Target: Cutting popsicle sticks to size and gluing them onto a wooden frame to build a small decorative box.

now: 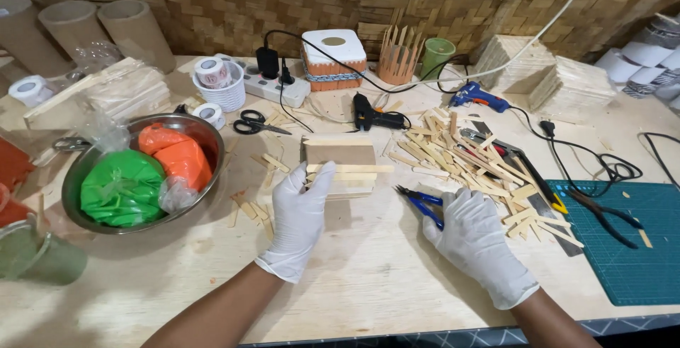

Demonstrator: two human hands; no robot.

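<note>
The small wooden box (340, 167), pale and faced with flat sticks, sits mid-table ahead of you, your gloved left hand (301, 220) resting open-fingered against its near left corner. Your right hand (476, 238) closes around blue-handled pliers (419, 201) beside the scattered sticks (467, 160). Bare tabletop (368, 277) lies open toward you; the steel bowl (205, 130) crowds the left.
</note>
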